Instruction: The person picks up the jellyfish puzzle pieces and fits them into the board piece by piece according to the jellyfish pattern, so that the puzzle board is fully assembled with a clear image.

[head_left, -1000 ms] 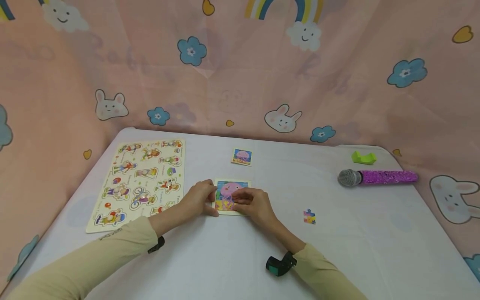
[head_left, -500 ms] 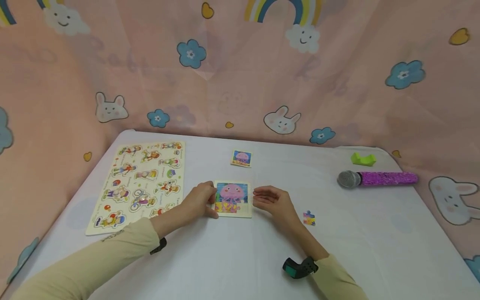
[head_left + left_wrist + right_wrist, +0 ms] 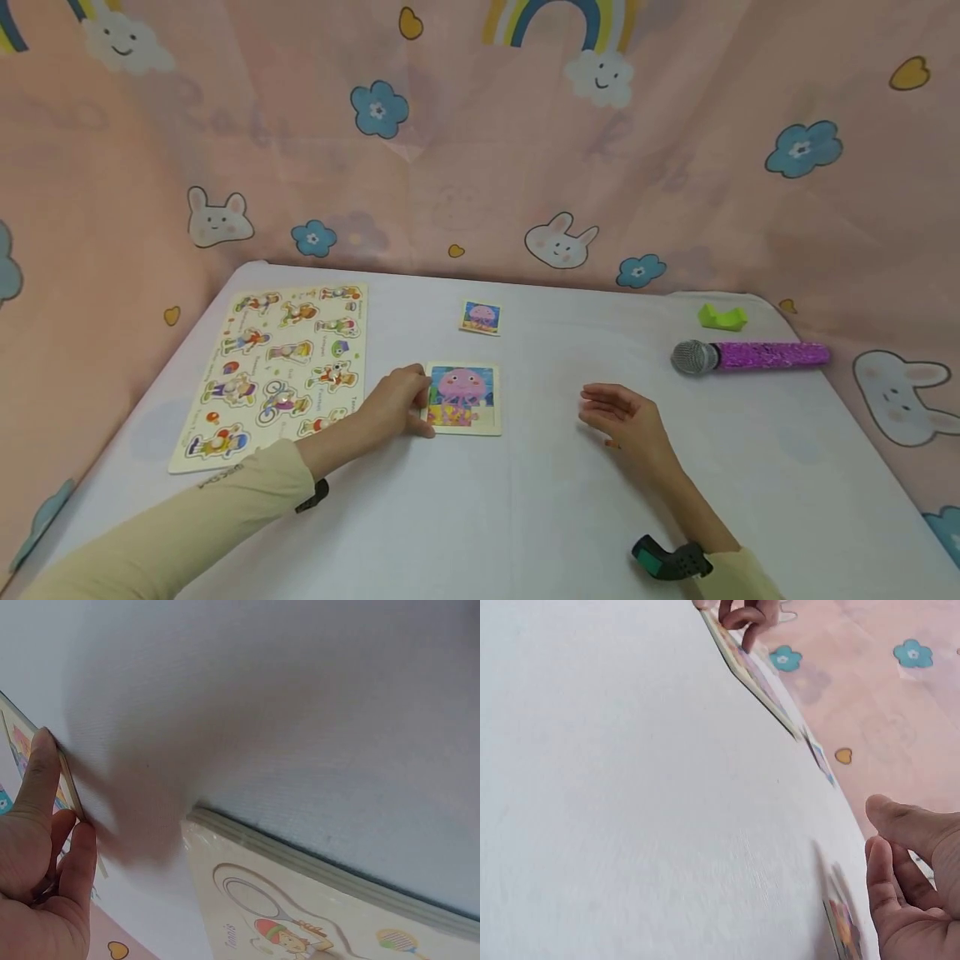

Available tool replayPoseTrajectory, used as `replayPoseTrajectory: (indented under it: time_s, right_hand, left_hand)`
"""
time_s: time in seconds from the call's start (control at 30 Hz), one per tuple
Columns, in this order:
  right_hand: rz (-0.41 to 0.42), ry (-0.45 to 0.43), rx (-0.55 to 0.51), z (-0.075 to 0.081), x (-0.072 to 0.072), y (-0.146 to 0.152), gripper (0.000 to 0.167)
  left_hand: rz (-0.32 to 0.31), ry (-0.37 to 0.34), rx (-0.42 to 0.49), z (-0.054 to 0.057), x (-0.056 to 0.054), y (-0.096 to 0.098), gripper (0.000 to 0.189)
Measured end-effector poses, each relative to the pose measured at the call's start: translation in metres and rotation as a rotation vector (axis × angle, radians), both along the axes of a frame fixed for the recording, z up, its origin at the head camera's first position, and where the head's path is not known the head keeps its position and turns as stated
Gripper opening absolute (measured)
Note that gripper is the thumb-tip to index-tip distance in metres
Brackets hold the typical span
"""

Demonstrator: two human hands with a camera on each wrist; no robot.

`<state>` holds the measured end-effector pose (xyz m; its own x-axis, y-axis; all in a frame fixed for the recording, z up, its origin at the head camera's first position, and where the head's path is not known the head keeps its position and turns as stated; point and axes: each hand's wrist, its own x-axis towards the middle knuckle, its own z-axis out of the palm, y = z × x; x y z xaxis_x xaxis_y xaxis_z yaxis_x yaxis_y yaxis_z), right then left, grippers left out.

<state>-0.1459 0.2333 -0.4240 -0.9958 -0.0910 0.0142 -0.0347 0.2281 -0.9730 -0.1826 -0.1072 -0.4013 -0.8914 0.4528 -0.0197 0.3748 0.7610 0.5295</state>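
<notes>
A small jigsaw puzzle (image 3: 463,400) with a pink jellyfish lies in its square frame at the table's middle, a pale gap at its lower right. My left hand (image 3: 393,404) holds the frame by its left edge; the left wrist view has its fingertips along that edge. To the right, my right hand (image 3: 626,425) hovers with fingers loosely bent and nothing between them. Under it, in the right wrist view, a colourful loose puzzle piece (image 3: 844,930) rests on the cloth; in the head view the hand covers it.
A peg puzzle board (image 3: 273,375) with sports figures lies at left. Behind the jigsaw is a small jellyfish picture card (image 3: 481,317). At the back right are a purple microphone (image 3: 750,356) and a green curved block (image 3: 722,317). A pink printed curtain (image 3: 465,150) surrounds the table.
My right hand has left the jigsaw and moved right, over the loose piece. My left hand stays at the frame's left edge.
</notes>
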Motion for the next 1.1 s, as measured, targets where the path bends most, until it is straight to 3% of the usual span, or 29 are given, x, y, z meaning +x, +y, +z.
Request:
replayPoseTrajectory:
  time_s: [0.27, 0.53, 0.83, 1.1]
  right_hand:
    - [0.003, 0.054, 0.244, 0.007, 0.016, 0.041, 0.04]
    - [0.045, 0.072, 0.454, 0.004, 0.019, 0.051, 0.039]
    - [0.027, 0.09, 0.474, 0.003, 0.019, 0.05, 0.029]
    - [0.058, 0.059, 0.306, 0.006, 0.02, 0.049, 0.037]
  left_hand:
    - [0.005, -0.002, 0.01, 0.0, 0.0, -0.001, 0.039]
    - [0.001, -0.01, 0.006, 0.001, 0.001, 0.0, 0.039]
    - [-0.003, -0.006, 0.017, 0.001, 0.001, -0.001, 0.039]
    - [0.003, -0.025, 0.009, 0.002, 0.001, -0.001, 0.039]
